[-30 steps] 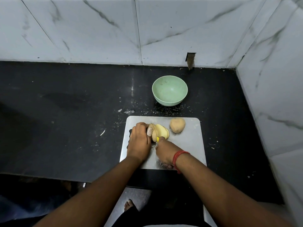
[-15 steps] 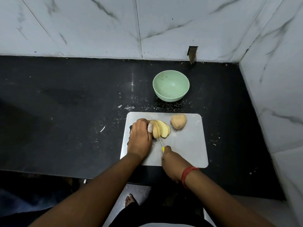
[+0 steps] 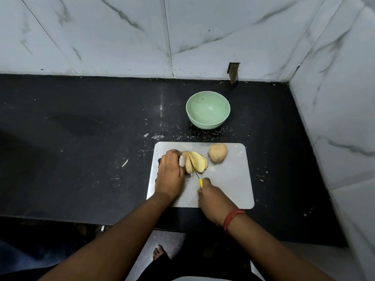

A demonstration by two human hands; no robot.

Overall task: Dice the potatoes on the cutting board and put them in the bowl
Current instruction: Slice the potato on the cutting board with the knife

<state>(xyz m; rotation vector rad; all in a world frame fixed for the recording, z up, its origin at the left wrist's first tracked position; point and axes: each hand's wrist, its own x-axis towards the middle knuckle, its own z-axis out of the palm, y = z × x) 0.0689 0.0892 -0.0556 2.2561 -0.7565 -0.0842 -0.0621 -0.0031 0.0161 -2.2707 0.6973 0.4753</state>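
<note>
Head view: left hand (image 3: 169, 175) grips sliced potato (image 3: 195, 164); right hand (image 3: 213, 197) clasps knife (image 3: 197, 178) on cutting board (image 3: 229, 179)

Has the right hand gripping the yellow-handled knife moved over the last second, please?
Yes. The right hand has drawn back toward the grey cutting board's near edge, away from the sliced potato.

A partly sliced potato (image 3: 196, 164) lies mid-left on the grey cutting board (image 3: 229, 179), its pale yellow slices fanned rightward. A whole brown potato (image 3: 218, 152) sits just beside it. The green bowl (image 3: 208, 110) stands beyond the board.
</note>
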